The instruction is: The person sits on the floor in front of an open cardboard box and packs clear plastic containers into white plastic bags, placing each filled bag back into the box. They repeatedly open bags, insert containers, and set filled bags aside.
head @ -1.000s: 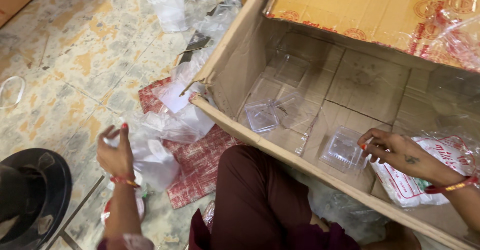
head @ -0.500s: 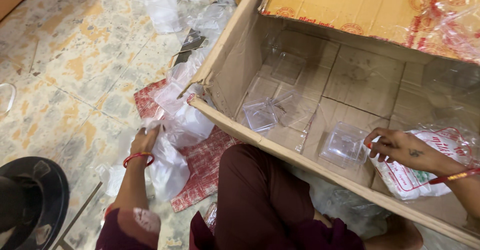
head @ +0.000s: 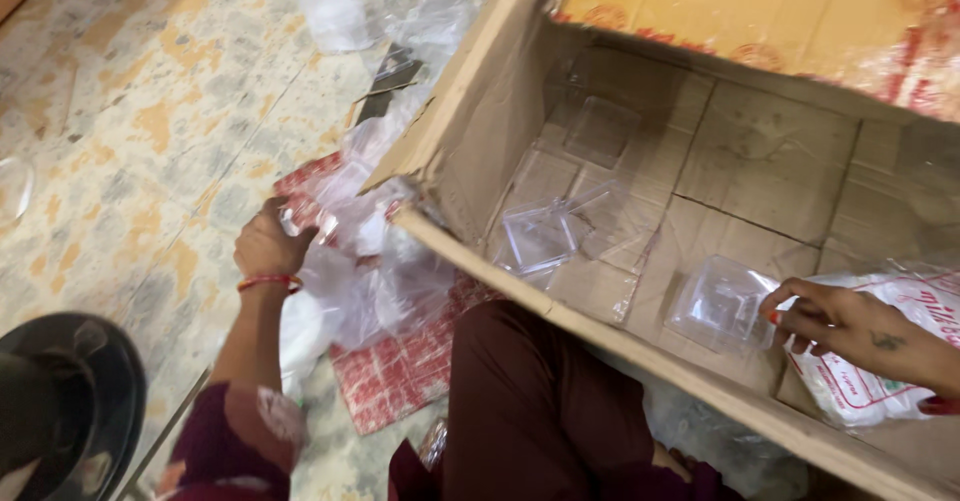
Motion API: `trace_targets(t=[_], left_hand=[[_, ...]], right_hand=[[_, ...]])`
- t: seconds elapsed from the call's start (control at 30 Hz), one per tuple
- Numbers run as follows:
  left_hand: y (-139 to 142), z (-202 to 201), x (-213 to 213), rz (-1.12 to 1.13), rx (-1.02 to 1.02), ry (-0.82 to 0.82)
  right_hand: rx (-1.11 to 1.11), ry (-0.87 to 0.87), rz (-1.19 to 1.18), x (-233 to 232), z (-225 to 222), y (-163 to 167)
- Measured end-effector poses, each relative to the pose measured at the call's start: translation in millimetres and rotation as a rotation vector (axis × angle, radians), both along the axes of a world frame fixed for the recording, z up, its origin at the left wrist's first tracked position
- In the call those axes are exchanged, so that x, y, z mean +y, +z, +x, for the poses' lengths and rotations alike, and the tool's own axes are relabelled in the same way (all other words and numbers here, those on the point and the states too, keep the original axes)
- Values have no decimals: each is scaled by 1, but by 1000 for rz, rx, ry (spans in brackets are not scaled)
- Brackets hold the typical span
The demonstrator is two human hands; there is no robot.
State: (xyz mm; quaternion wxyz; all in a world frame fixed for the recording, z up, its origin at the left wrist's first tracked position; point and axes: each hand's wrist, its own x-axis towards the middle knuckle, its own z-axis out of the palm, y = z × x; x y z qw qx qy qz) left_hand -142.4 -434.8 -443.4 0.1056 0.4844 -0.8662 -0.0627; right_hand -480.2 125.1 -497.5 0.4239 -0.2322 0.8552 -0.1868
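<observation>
My left hand [head: 268,246] is down on the floor beside the box, fingers curled into a heap of clear plastic bags [head: 375,261]. My right hand [head: 835,321] reaches inside the large cardboard box [head: 470,131], its fingertips gripping the edge of a clear plastic clamshell container [head: 722,304] on the box bottom. A second clear container [head: 538,236] lies open further left in the box, and a third [head: 600,131] rests near the back wall. A white plastic bag with red print [head: 885,381] lies under my right wrist.
A red patterned sheet [head: 395,386] lies on the mottled tile floor [head: 130,111] under the bags. More clear wrapping [head: 380,11] is piled at the top. A black round object [head: 60,401] sits at bottom left. My knee in maroon cloth [head: 540,401] presses against the box's front wall.
My left hand dropped from a raised position down and right into the clear bags by the box corner. My right hand stayed on the container inside the box.
</observation>
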Motion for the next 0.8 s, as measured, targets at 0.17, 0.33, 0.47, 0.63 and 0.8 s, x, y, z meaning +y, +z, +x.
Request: trace_targets(t=[0.17,0.33,0.47,0.63,0.8], left_hand=[[-12,-31,-38,153,-405,-105],[-33,-21,-48,279,-393,-113],[-37,-19,-48,280,-265,-90],[16,-83,23,371,200,-128],[118,-79,87,789,752,-460]], right_hand=[[117,201,-238,-4,20,9],[59,49,-115,-19,40,27],[109,97,-247,-28,45,39],[286,101,-225,-21,42,45],[317,-22,-410,-27,39,49]])
